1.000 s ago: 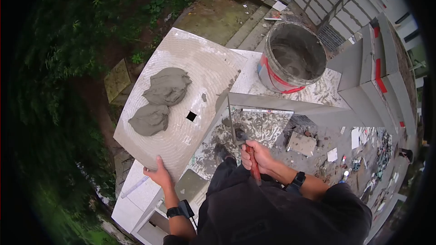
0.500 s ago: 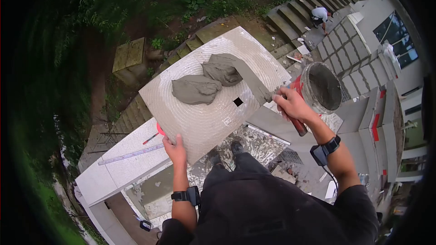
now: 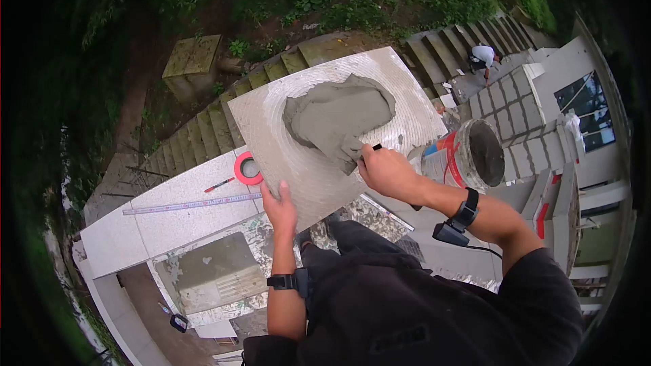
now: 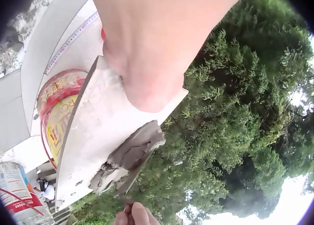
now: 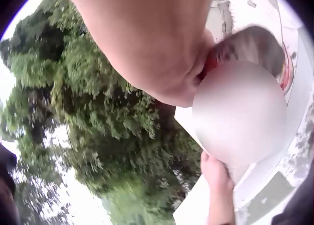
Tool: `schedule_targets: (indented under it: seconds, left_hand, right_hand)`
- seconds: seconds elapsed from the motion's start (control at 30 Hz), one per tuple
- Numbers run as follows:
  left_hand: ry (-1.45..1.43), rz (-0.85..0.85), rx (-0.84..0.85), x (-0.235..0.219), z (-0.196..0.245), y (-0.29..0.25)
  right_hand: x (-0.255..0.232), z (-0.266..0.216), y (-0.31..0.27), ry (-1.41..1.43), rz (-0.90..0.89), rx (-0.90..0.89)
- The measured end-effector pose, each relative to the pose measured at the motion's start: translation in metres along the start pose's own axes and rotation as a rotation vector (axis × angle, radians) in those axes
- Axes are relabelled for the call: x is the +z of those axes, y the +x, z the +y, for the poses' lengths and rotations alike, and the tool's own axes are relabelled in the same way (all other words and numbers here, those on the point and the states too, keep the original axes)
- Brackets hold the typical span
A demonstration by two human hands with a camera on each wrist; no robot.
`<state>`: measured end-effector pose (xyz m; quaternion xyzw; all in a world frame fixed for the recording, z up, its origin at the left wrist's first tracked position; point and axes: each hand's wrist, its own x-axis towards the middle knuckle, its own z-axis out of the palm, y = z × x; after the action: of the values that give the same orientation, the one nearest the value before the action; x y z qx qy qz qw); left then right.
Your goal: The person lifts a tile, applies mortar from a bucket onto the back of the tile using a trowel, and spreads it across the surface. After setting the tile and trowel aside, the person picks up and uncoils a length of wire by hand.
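Note:
In the head view a pale square tile [image 3: 305,193] with curved ridges bears one broad patch of grey mortar [image 3: 339,112], flattened in the middle. My left hand [image 3: 280,210] grips the tile's near left edge. My right hand [image 3: 390,175] holds a trowel, whose mortar-smeared blade [image 3: 348,157] lies at the patch's near edge; its handle is mostly hidden by the hand. The left wrist view shows the tile [image 4: 98,122] over a red and yellow bucket [image 4: 61,104], with the blade [image 4: 132,178] against the mortar. A blurred disc covers part of the right wrist view.
A mortar bucket [image 3: 483,152] stands right of the tile. On the pale ledge [image 3: 169,193] at left lie red tape [image 3: 248,168], a red pen [image 3: 219,185] and a measuring strip [image 3: 193,205]. Steps run behind; a person [image 3: 483,57] bends at upper right.
The trowel has come from beside the tile onto the mortar and down to its near edge. Two separate mounds have become one flattened patch. The left hand stays at the tile's edge; the head view has shifted.

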<state>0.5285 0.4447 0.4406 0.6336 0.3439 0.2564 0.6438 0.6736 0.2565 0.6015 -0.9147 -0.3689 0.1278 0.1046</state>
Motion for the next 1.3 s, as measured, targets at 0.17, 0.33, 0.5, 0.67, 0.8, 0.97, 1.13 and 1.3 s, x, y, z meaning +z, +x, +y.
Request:
schedule_targets:
  seconds: [0.17, 0.33, 0.5, 0.67, 0.8, 0.97, 1.13, 1.3]
  left_hand:
    - [-0.022, -0.022, -0.037, 0.001, -0.006, 0.0]
    - [-0.019, -0.022, -0.046, 0.001, -0.009, 0.001]
    - [0.002, 0.012, -0.039, 0.006, 0.0, 0.001]
    - [-0.007, -0.011, -0.069, 0.004, 0.001, 0.002]
    - [0.025, 0.017, -0.068, 0.005, 0.005, -0.001]
    - [0.026, 0.025, -0.053, 0.005, 0.006, -0.002]
    - [0.005, 0.044, -0.002, 0.005, 0.002, -0.001]
    - [-0.011, 0.006, -0.042, -0.003, -0.004, -0.006]
  right_hand:
    - [-0.01, 0.065, -0.022, -0.685, -0.032, -0.067]
    - [-0.03, 0.224, 0.001, -0.741, 0.082, 0.214]
    - [-0.076, 0.198, 0.02, 0.432, -0.124, 0.623]
    - [-0.055, 0.132, 0.05, 0.849, -0.129, 0.65]
    - [-0.038, 0.102, 0.07, 0.868, -0.295, 0.502]
    - [-0.019, 0.042, 0.084, 0.915, -0.409, 0.392]
    - [-0.023, 0.045, 0.05, 0.602, -0.576, 0.184]
    - [-0.032, 0.052, 0.049, -0.609, -0.044, -0.606]
